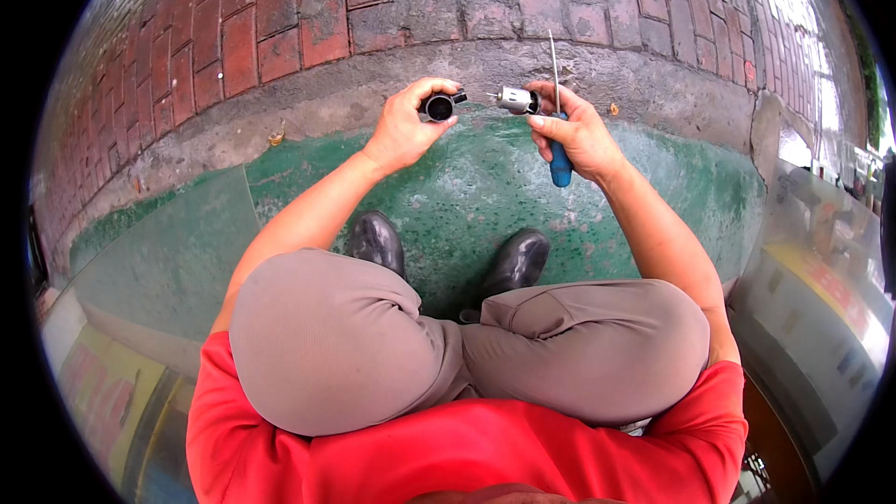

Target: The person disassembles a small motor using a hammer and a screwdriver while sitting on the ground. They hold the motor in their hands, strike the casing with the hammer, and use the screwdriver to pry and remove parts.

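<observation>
My left hand is wrapped round a short black hollow cylinder, its round opening facing up at me. A small block juts from the cylinder's right side. Across a small gap, my right hand grips a small silver electric motor by its dark end, the thin shaft pointing left at the cylinder. The same hand also holds a screwdriver with a blue handle, its long metal blade pointing away from me. Motor and cylinder are apart. The fingers partly hide the motor's right end.
Below my hands lies a worn green-painted floor with my dark shoes on it. Beyond runs a grey concrete strip, then wet red brick paving. Clear panels stand at the left and right.
</observation>
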The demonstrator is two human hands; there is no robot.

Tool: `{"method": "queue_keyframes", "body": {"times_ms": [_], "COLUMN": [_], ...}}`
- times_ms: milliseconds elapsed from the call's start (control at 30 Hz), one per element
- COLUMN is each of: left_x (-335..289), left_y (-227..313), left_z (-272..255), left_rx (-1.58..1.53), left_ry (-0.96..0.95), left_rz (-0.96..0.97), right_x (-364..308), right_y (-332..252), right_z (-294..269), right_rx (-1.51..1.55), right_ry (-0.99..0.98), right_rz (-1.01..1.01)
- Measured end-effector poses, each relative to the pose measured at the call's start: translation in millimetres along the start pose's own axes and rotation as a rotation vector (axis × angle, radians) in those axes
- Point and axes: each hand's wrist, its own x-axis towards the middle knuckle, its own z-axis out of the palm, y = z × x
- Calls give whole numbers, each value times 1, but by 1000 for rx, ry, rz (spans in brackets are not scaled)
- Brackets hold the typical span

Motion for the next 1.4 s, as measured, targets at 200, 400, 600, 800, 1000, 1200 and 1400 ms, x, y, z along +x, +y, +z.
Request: {"method": "queue_keyframes", "body": {"times_ms": [200, 400, 600, 800, 1000, 1200, 1400], "left_x": [1, 0, -1, -2, -3, -3, -4], "left_y": [3, 1, 1, 9, 11, 19, 31], "left_z": [0, 2, 3, 1, -2, 2, 5], "left_rx": [10, 8, 4, 51, 42, -50, -136], "left_ry": [15, 24, 21, -33, -161, -364, -495], "left_rz": [35, 44, -8, -44, 2, 52, 51], "right_x": [2, 2, 4, 5, 7, 5, 3], "right_y": [5, 7, 12, 12, 14, 8, -3], "right_z": [-3, -2, -1, 0, 3, 10, 17], "right_rx": [1, -33, -124, -254, -293, -317, -308], "right_ry": [5, 39, 102, 125, 154, 28, -126], "right_rz": [5, 25, 36, 78, 65, 43, 57]}}
